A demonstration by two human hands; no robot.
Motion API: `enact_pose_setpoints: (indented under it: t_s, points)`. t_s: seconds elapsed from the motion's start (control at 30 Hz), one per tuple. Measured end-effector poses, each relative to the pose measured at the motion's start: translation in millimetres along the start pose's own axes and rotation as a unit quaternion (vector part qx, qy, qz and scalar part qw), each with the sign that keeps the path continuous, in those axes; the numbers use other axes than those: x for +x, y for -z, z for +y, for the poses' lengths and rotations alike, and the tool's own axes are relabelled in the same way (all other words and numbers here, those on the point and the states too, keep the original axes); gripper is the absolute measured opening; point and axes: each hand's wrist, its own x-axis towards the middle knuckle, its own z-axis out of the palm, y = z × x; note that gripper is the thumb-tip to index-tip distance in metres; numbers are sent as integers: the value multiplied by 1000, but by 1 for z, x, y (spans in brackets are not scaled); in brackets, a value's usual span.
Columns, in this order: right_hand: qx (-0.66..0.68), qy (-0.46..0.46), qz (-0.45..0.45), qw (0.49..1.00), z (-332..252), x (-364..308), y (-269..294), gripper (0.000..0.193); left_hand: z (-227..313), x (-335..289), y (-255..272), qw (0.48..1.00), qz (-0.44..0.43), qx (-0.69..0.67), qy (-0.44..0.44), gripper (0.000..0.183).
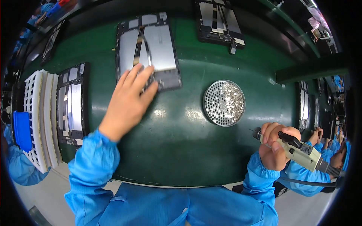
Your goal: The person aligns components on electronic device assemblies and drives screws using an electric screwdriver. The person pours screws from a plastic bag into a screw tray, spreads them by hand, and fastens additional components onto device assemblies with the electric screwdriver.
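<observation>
An opened tablet [162, 45] with its back off lies on the green bench, showing silver battery plates, a black frame and a dark flex cable. My left hand [126, 98] rests on the tablet's near end, fingers stretched and slightly spread. Off to the right, my right hand [277, 147] is wrapped round a pale electric screwdriver [306, 157] with a black lever, its bit pointing left above the bench. Between the hands sits a round perforated dish [215, 109], with small silver screws [234, 98] heaped in its right half and scattered in the holes.
A second opened tablet [222, 22] lies at the back; another tablet [73, 101] is at left, beside stacked white foam trays [45, 116] and a blue plastic piece [22, 130]. A green bar [313, 71] crosses the right side. Co-workers in blue sleeves [301, 179] sit right.
</observation>
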Motion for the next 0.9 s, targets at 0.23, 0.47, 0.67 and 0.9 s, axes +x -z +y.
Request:
enact_pose_setpoints:
  t_s: [0.23, 0.47, 0.67, 0.9]
  points:
    - [12, 11, 6, 1000, 1, 3, -1, 37, -87, 86, -25, 999, 18, -40, 21, 18]
    - [8, 11, 29, 999, 6, 7, 4, 35, -24, 176, -90, 998, 33, -48, -35, 63]
    - [0, 11, 63, 998, 3, 9, 5, 37, -31, 207, -107, 998, 20, 30, -51, 49]
    - [8, 2, 54, 999, 5, 2, 5, 37, -1, 150, -57, 980, 198, 39, -4, 27]
